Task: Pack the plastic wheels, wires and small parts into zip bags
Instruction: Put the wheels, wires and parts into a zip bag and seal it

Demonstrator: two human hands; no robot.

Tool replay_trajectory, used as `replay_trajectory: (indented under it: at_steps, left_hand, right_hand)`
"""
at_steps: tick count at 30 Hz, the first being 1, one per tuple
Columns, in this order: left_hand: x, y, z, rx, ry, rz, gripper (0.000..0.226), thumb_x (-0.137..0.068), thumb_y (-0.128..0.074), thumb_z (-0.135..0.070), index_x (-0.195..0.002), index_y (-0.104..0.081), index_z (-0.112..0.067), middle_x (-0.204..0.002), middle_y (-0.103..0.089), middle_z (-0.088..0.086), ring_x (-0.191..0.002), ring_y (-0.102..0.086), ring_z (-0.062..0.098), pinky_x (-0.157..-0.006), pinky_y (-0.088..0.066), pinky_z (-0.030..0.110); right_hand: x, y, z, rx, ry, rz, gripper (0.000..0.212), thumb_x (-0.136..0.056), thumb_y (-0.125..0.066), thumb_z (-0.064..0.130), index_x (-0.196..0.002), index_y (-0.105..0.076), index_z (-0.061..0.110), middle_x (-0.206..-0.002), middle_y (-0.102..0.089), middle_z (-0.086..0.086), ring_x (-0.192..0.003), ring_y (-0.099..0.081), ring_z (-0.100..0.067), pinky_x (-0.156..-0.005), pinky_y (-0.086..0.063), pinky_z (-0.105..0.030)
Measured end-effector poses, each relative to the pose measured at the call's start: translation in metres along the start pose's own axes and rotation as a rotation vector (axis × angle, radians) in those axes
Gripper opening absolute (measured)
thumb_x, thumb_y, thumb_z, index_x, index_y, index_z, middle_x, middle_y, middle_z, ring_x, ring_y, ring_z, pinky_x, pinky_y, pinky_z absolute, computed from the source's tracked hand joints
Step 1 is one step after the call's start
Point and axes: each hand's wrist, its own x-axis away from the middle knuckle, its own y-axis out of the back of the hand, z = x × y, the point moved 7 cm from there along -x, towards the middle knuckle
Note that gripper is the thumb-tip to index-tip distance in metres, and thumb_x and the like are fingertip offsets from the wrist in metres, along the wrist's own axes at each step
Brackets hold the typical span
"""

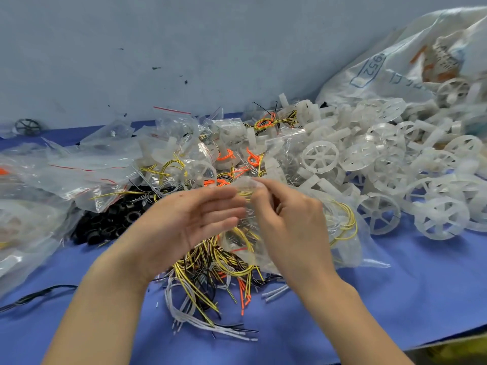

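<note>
My right hand (pixel 287 222) pinches the top edge of a small clear zip bag (pixel 243 227) that holds yellow wires, above the middle of the table. My left hand (pixel 189 222) lies with straight fingers against the bag's left side. Under both hands sits a tangle of loose yellow, black, white and orange wires (pixel 210 280). A heap of translucent plastic wheels (pixel 395 164) spreads to the right. Small black ring parts (pixel 110 222) are piled to the left of my left hand.
Filled and empty zip bags (pixel 87 169) are heaped at the left and behind the wires. A big white sack (pixel 411 64) lies at the back right, spilling wheels. The blue table cover (pixel 395 299) shows at the front right; a grey wall stands behind.
</note>
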Motion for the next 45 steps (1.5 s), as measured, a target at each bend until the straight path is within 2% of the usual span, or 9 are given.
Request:
replay_trajectory:
  at_steps: [6, 12, 18, 22, 26, 30, 36, 41, 45]
  left_hand:
    - [0.023, 0.073, -0.02, -0.34, -0.129, -0.549, 0.024, -0.102, -0.047, -0.023, -0.1, -0.07, -0.013, -0.095, -0.074, 0.011, -0.069, -0.072, 0.015, -0.057, -0.058, 0.022]
    - [0.024, 0.085, -0.022, -0.631, -0.178, -0.603, 0.018, -0.099, -0.051, -0.021, -0.093, -0.069, -0.023, -0.087, -0.072, 0.003, -0.06, -0.062, 0.007, -0.052, -0.055, 0.021]
    - [0.021, 0.077, -0.026, -1.01, -0.259, -0.732, 0.019, -0.098, -0.049, -0.022, -0.1, -0.067, -0.027, -0.082, -0.069, -0.004, -0.066, -0.06, 0.016, -0.065, -0.048, 0.031]
    - [0.018, 0.053, -0.031, -0.956, -0.396, -0.688, 0.018, -0.097, -0.051, -0.027, -0.101, -0.068, -0.03, -0.078, -0.067, -0.005, -0.068, -0.059, 0.011, -0.064, -0.047, 0.03]
    - [0.01, 0.012, -0.032, -1.076, -0.528, -0.546, 0.017, -0.097, -0.053, -0.027, -0.103, -0.068, -0.029, -0.088, -0.066, -0.015, -0.08, -0.058, -0.001, -0.069, -0.043, 0.01]
    - [-0.005, -0.02, -0.013, -1.518, -0.531, -0.414, 0.024, -0.098, -0.047, -0.037, -0.11, -0.066, -0.027, -0.098, -0.059, -0.012, -0.102, -0.053, 0.015, -0.092, -0.037, 0.035]
    - [-0.013, -0.035, 0.014, -1.787, -0.429, -0.401, 0.033, -0.096, -0.044, -0.052, -0.113, -0.065, -0.032, -0.104, -0.051, -0.007, -0.109, -0.046, 0.019, -0.106, -0.025, 0.039]
    - [-0.017, -0.033, 0.019, -1.763, -0.365, -0.436, 0.028, -0.096, -0.047, -0.05, -0.111, -0.063, -0.032, -0.107, -0.047, -0.007, -0.111, -0.043, 0.018, -0.108, -0.024, 0.039]
    - [-0.017, -0.024, 0.011, -1.517, -0.36, -0.44, 0.02, -0.097, -0.048, -0.044, -0.103, -0.062, -0.031, -0.102, -0.046, -0.01, -0.108, -0.045, 0.015, -0.102, -0.028, 0.036]
  right_hand:
    - [-0.011, 0.018, -0.01, -0.068, -0.051, -0.12, 0.031, -0.098, -0.051, 0.031, -0.082, -0.068, 0.011, -0.057, -0.043, 0.001, -0.055, -0.037, -0.017, -0.056, -0.033, -0.034]
    - [-0.012, 0.021, -0.014, -0.128, -0.083, -0.153, 0.034, -0.097, -0.047, 0.039, -0.092, -0.069, 0.013, -0.051, -0.037, 0.004, -0.051, -0.031, -0.013, -0.05, -0.028, -0.037]
    - [-0.014, 0.027, -0.016, -0.179, -0.099, -0.199, 0.03, -0.096, -0.047, 0.042, -0.092, -0.072, 0.025, -0.05, -0.034, 0.007, -0.051, -0.029, -0.013, -0.051, -0.027, -0.032]
    - [-0.017, 0.035, -0.019, -0.238, -0.114, -0.258, 0.026, -0.095, -0.048, 0.042, -0.092, -0.074, 0.037, -0.048, -0.029, 0.009, -0.046, -0.025, -0.01, -0.046, -0.023, -0.027]
    - [-0.019, 0.046, -0.02, -0.309, -0.123, -0.352, 0.027, -0.096, -0.05, 0.035, -0.084, -0.072, 0.044, -0.051, -0.039, 0.014, -0.048, -0.028, -0.005, -0.045, -0.026, -0.025]
    - [-0.02, 0.052, -0.024, -0.368, -0.145, -0.378, 0.027, -0.097, -0.05, 0.03, -0.088, -0.074, 0.038, -0.046, -0.043, 0.019, -0.046, -0.026, -0.006, -0.041, -0.023, -0.017]
    - [-0.022, 0.054, -0.027, -0.409, -0.171, -0.376, 0.028, -0.095, -0.05, 0.032, -0.085, -0.074, 0.042, -0.048, -0.037, 0.015, -0.049, -0.024, -0.009, -0.043, -0.023, -0.022]
    - [-0.023, 0.054, -0.028, -0.429, -0.174, -0.378, 0.027, -0.094, -0.05, 0.032, -0.085, -0.074, 0.041, -0.048, -0.04, 0.017, -0.05, -0.024, -0.01, -0.043, -0.023, -0.021]
    - [-0.023, 0.055, -0.026, -0.408, -0.158, -0.374, 0.028, -0.094, -0.05, 0.034, -0.083, -0.073, 0.044, -0.049, -0.033, 0.013, -0.05, -0.024, -0.01, -0.044, -0.022, -0.024]
